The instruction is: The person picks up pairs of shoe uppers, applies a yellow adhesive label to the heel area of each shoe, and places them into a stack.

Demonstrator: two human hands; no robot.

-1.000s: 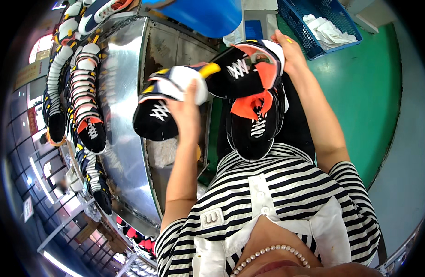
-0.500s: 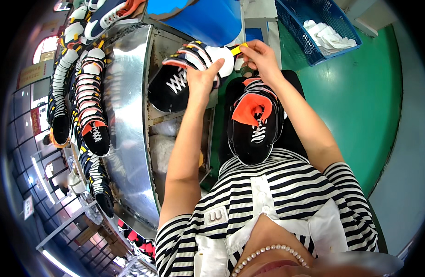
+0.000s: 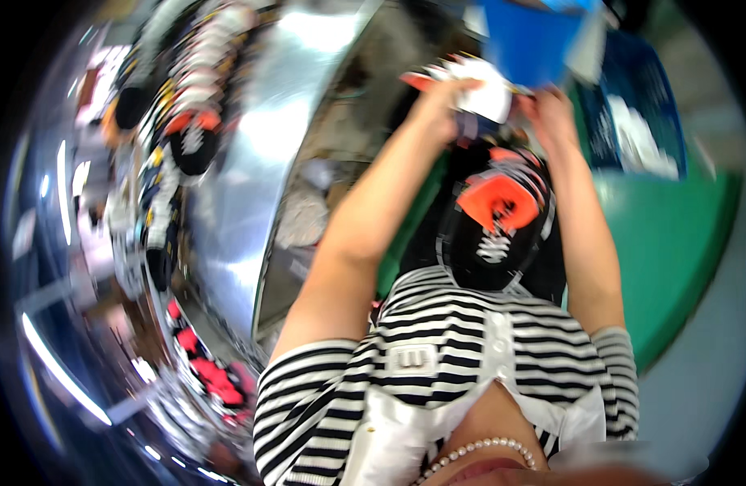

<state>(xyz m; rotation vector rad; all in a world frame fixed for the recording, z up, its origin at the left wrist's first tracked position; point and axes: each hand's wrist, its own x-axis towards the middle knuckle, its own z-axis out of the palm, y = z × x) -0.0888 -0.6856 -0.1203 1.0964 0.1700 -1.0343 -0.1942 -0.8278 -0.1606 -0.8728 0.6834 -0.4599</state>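
Both arms are stretched out ahead, and the picture is badly smeared with motion blur. The left hand (image 3: 442,105) curls over the near side of a white-soled shoe (image 3: 478,85), fingers closed on it; the right hand (image 3: 551,117) pinches its other end, fingertips bent in. The shoe is held up in the air over the far edge of the lap, orange showing at its toe; its shape is hard to make out. Below it, a black sneaker (image 3: 496,215) with an orange tongue and white laces lies on the lap. At the left, a curved, shiny metal bench (image 3: 251,162) carries more shoes, too blurred to count. A blue crate (image 3: 632,121) sits on green floor (image 3: 673,243).
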